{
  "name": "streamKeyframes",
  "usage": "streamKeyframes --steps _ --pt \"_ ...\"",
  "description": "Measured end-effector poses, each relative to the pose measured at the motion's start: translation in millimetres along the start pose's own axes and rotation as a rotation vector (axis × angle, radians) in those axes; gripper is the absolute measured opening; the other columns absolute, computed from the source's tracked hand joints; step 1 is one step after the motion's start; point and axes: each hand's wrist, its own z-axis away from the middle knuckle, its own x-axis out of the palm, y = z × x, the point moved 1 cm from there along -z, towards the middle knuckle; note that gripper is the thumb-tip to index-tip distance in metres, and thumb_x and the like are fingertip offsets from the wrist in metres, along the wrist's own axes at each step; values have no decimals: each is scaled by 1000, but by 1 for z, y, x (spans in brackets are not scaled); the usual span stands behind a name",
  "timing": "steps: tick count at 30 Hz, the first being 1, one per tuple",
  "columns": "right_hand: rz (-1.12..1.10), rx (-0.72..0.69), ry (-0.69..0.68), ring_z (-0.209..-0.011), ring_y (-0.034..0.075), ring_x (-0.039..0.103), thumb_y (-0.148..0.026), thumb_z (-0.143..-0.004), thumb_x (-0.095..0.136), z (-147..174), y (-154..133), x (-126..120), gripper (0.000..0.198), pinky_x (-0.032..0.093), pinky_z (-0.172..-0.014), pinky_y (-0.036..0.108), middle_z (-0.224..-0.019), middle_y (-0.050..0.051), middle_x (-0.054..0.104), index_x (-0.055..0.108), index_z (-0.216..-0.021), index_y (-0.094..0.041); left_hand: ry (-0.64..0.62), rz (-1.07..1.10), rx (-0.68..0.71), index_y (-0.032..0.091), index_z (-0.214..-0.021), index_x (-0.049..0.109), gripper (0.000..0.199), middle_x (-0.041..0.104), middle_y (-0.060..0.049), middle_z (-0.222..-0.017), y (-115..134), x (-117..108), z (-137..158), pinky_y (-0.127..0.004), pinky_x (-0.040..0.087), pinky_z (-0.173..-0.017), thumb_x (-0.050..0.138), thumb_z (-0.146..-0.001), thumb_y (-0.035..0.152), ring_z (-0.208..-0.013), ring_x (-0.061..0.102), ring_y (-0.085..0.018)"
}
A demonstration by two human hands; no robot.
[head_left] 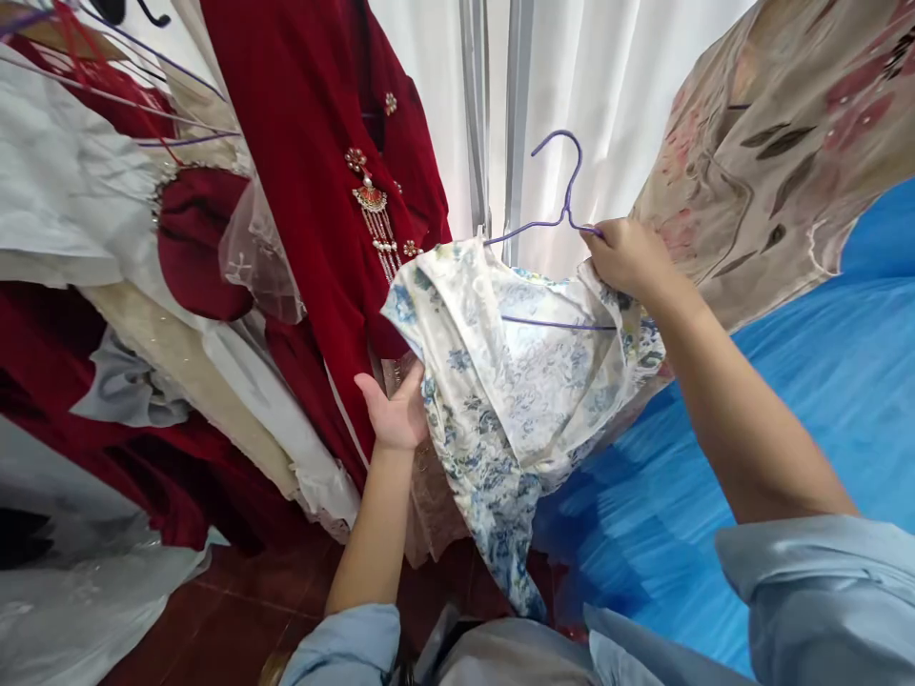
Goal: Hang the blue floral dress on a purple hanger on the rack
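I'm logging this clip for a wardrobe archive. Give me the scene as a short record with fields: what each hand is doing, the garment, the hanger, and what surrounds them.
left hand: touches the garment's left edge, fingers behind the cloth
right hand: grip on the hanger's shoulder and the cloth
garment: white with blue floral print, draped on the hanger
hanger: purple wire, hook free
left of it: dark red dress with beaded ornament
right of it: blue sheet

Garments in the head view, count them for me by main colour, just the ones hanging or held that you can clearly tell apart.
Dark red garment: 1
White and blue floral garment, on the purple hanger, held by both the left hand and right hand: 1
Beige floral garment: 1
Total: 3
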Motion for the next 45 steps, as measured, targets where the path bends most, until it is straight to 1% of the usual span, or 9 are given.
streamKeyframes --steps 5,11,16,19,23,28,33,37,45 --pt "16 35 -77 -91 30 63 -44 -106 41 -29 -9 18 48 41 -79 40 -94 24 71 71 -88 -11 138 -79 2 21 -134 61 80 64 -13 -140 -8 -2 -30 -44 44 -118 84 -70 64 -142 52 -34" --pt "-122 -49 -16 -89 28 63 -38 -102 48 -27 -39 57 32 46 -84 44 -85 15 68 67 -91 -14 571 -288 95 16 -102 63 46 72 -11 -109 -55 -55 -77 -40 49 -109 71 -82 56 -117 66 -27" --pt "-304 -226 227 -100 29 62 -38 -101 46 -2 -36 74 30 49 -91 46 -97 12 67 61 -116 -17 748 -605 392 15 -132 47 56 51 -20 -140 -82 -44 -26 -41 41 -117 69 -88 41 -137 50 -27" --pt "-334 -266 254 -115 32 59 -41 -101 44 12 -40 69 41 48 -100 51 -118 14 63 52 -135 -18 611 -642 401 18 -136 40 59 49 -19 -135 -117 -7 28 -43 44 -111 65 -90 46 -131 52 -28" --pt "-396 -248 387 -140 38 43 -46 -98 48 52 -45 71 54 38 -113 60 -143 18 50 45 -146 -22 404 -564 -47 18 -134 43 70 52 -18 -131 -179 17 72 -45 43 -107 74 -81 52 -123 53 -31" --pt "-569 178 650 -125 37 56 -48 -95 47 187 -57 153 36 41 -107 62 -119 15 60 59 -118 -23 178 -444 -261 20 -94 58 18 64 -7 -91 -215 -5 66 -35 48 -89 54 -95 37 -90 62 -22" --pt "-975 739 -25 -80 25 65 -45 -81 63 295 -96 282 25 54 -81 39 -81 6 68 64 -85 -20 70 -368 -303 20 -90 60 11 68 -6 -90 -218 -23 65 -33 49 -88 58 -91 31 -91 65 -21" --pt "-979 892 -72 -71 20 63 -43 -72 75 294 -112 333 27 51 -73 31 -70 4 68 64 -72 -18 -26 -307 -374 19 -91 64 9 72 -7 -93 -224 -32 75 -34 52 -90 60 -89 27 -93 68 -21" --pt "-1118 1182 0 -52 18 62 -42 -67 83 280 -138 361 32 48 -51 26 -56 3 66 68 -71 -14 -99 -220 -495 18 -95 68 20 74 -7 -98 -226 -51 89 -34 55 -88 60 -80 8 -96 70 -20"
